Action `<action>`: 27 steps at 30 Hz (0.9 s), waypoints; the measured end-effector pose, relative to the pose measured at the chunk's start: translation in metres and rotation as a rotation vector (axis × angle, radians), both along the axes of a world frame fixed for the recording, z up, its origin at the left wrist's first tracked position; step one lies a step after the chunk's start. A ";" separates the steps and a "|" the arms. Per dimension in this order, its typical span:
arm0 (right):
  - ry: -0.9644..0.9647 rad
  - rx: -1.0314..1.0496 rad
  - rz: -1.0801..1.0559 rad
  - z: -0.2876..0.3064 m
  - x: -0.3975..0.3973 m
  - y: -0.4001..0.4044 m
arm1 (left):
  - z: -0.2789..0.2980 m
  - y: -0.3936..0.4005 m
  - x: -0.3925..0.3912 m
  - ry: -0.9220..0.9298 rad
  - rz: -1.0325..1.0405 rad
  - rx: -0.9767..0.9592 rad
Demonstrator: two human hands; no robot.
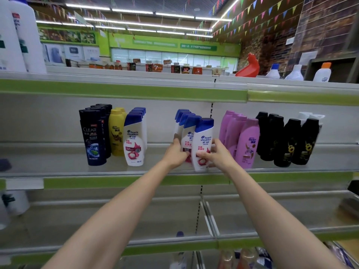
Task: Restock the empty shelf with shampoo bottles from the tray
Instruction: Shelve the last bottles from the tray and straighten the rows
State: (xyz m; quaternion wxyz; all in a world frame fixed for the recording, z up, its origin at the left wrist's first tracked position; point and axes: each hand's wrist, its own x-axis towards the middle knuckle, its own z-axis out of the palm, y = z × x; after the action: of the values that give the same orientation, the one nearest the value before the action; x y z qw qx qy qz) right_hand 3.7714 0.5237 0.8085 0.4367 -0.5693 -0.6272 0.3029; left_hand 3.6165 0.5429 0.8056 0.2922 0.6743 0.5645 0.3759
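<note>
Bottles hide most of both hands' fingers, so only a few fingertips show. The left hand (pixel 175 152) is curled round the left side of a row of white shampoo bottles (pixel 191 133) with blue caps, and the right hand (pixel 215 154) grips the front bottle (pixel 203 144) from the right, thumb across its label. This row stands on the middle shelf (pixel 116 170), leaning a little to the right. To the left stand more white bottles (pixel 136 136), yellow bottles (pixel 116 131) and dark blue bottles (pixel 95 134). To the right, just beside the right hand, stand pink bottles (pixel 244 140), then black bottles (pixel 291 140). Something white peeks out behind the black ones, too hidden to tell. The lower shelves are blurry. No tray can be seen.
</note>
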 end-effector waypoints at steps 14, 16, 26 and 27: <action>-0.109 0.023 -0.056 -0.002 -0.014 -0.002 | 0.005 -0.012 0.008 0.102 -0.038 -0.041; -0.120 0.023 -0.036 0.001 -0.017 -0.006 | 0.005 -0.012 0.007 0.086 -0.054 -0.061; -0.117 0.011 0.008 0.005 -0.038 -0.011 | -0.001 0.007 -0.009 0.053 -0.166 -0.067; -0.110 0.008 0.021 0.003 -0.038 -0.009 | 0.000 0.008 -0.010 0.042 -0.176 -0.066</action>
State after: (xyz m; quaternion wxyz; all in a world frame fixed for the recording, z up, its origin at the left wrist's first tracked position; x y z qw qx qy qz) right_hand 3.7333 0.5145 0.8118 0.4007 -0.5767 -0.6573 0.2734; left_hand 3.6063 0.5508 0.8052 0.3342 0.7191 0.5210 0.3159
